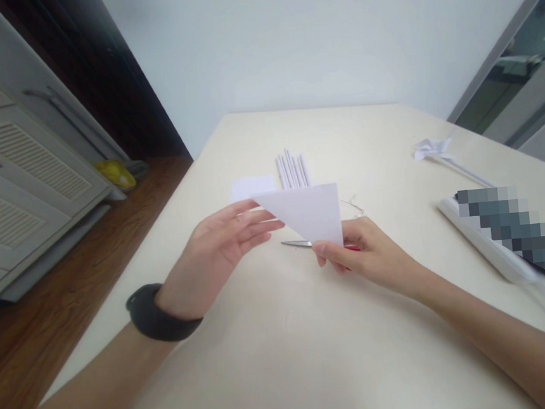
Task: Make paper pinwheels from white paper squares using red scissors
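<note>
Pinching a white paper, right hand has its thumb on the near face and the other fingers partly hidden behind. Paper is roughly triangular, up over the middle of the tabletop, its pointed corner aimed left. Left hand, black wristband on the wrist, fingers stretched out and spread, tips at that left corner; can't tell if they touch it. Scissors just under the paper, blades pointing left, red handle mostly covered by right hand; can't tell if held too. Far side: row of white sticks behind the paper, paper sheet just left of them. Far right: white pinwheel on a stick, power strip nearer, partly pixelated.
</note>
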{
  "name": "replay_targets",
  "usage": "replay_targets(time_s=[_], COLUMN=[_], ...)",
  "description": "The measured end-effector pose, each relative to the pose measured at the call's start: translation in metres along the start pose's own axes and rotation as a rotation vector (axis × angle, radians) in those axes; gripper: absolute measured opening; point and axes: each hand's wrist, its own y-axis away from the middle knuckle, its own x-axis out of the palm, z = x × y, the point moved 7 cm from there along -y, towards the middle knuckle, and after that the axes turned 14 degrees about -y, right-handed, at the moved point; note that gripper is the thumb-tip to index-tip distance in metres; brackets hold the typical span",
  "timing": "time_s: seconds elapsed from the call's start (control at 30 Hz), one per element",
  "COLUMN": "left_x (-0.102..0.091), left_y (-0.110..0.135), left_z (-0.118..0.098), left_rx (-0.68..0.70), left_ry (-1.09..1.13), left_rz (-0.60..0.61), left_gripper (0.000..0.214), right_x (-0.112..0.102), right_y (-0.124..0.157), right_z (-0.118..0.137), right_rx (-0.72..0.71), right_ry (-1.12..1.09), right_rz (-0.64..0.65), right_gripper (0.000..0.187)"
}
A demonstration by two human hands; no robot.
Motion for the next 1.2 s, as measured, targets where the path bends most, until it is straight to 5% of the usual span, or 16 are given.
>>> replay_targets(time_s=[0.33,0.47,0.7,1.2], left_x=[0.005,0.013,0.033,0.046], left_y=[0.003,0.005,0.015,0.020], left_z=[0.006,0.008,0.016,0.009], left_rx=[-0.016,-0.032,-0.133,0.009], left_ry=[-0.157,-0.271,-0.472,-0.766], left_rz=[0.016,0.102,0.307,0.355], left_gripper=[0.011,0.009,0.009,0.016], right_x=[0.019,0.006,0.009,0.023], right_y=[0.001,0.001,-0.001,-0.001], right_z=[0.006,0.013,0.002,-0.008], right_rx=[-0.055,-0.142,0.002,0.090], right_ry=[-0.072,-0.228,-0.312,-0.099], right_rz=[0.214,0.091,0.057,0.103], right_gripper=[0.030,0.037,0.021,0.004])
